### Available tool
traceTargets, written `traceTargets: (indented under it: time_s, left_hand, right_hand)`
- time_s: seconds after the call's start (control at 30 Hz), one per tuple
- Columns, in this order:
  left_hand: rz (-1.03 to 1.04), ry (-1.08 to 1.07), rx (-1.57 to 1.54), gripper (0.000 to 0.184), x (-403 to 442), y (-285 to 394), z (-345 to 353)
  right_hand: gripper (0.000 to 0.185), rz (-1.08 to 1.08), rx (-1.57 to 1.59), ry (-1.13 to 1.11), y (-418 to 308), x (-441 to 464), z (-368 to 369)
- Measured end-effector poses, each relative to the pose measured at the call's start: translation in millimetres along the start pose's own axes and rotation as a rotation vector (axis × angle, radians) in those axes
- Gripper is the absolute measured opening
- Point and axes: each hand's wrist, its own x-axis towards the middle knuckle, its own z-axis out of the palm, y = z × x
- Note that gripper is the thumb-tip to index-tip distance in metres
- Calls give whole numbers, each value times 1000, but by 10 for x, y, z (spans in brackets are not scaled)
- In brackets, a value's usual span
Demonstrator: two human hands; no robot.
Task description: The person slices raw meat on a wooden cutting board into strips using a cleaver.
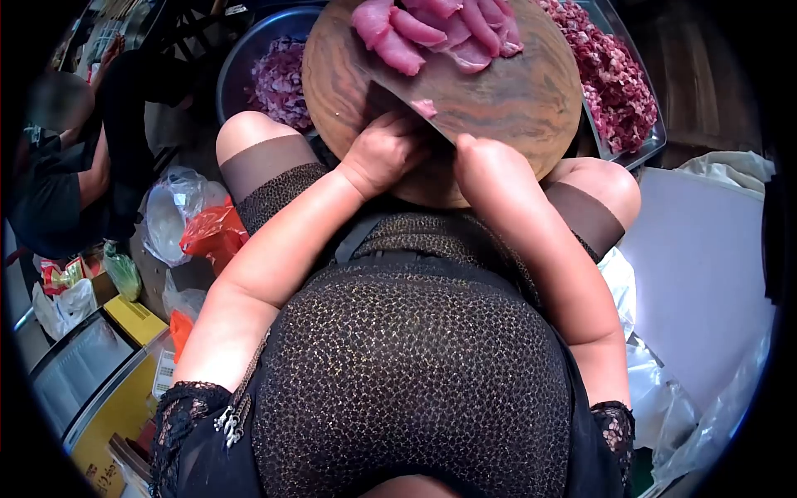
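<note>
My right hand (496, 170) is closed on a knife at the near side of a round wooden chopping block (540, 108). The knife's blade (407, 106) slants up and left from that fist across the block. My left hand (386, 153) is beside the blade at the block's near-left part, its fingers curled and partly hidden; what they hold, if anything, does not show. A small pink scrap of meat (424, 108) lies close to the blade. Several pink meat pieces (444, 29) are heaped at the block's far side.
Left of the block stands a metal bowl (228, 87) with chopped meat (281, 83). A metal tray (656, 137) of chopped meat (614, 91) is at the right. Another person (70, 158) sits at the left, near plastic bags (212, 232). A pale board (689, 249) is at right.
</note>
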Motion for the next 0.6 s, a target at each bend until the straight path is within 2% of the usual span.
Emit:
traceTargets:
  time_s: [0.1,0.13,0.2,0.23,0.27,0.33,0.37,0.4,0.47,0.5,0.53,0.6]
  left_hand:
    - [-45,-13,-14,26,45,-41,-90]
    - [-41,-11,-6,26,77,-67,-107]
    - [-209,-59,-61,26,114,-132,-171]
    - [-365,-80,-189,31,176,-103,-261]
    - [-645,-22,-619,36,191,-130,-210]
    - [-864,-61,-1047,39,283,-58,-312]
    - [-929,-122,-1045,41,305,-44,-337]
    - [-929,-122,-1043,41,291,-41,-344]
    - [-763,-311,-117,37,236,-58,-361]
    - [-706,-146,-110,30,148,-36,-337]
    - [-702,-154,-111,30,97,-76,-326]
    - [-217,-3,31,25,-28,-107,-329]
  right_hand:
    - [13,-21,45,30,80,227,22]
    - [15,51,91,14,127,235,-42]
    - [18,47,104,192,206,96,18]
    - [18,42,99,195,239,25,-5]
    - [20,112,157,198,268,-58,-13]
    - [23,191,221,187,263,-263,-26]
    - [25,241,282,146,238,-340,-97]
    - [28,289,342,106,224,-413,-139]
    - [27,243,318,139,202,-545,-147]
    - [27,245,313,139,178,-593,-156]
    - [26,252,309,134,159,-642,-150]
    - [25,233,261,148,86,-698,-102]
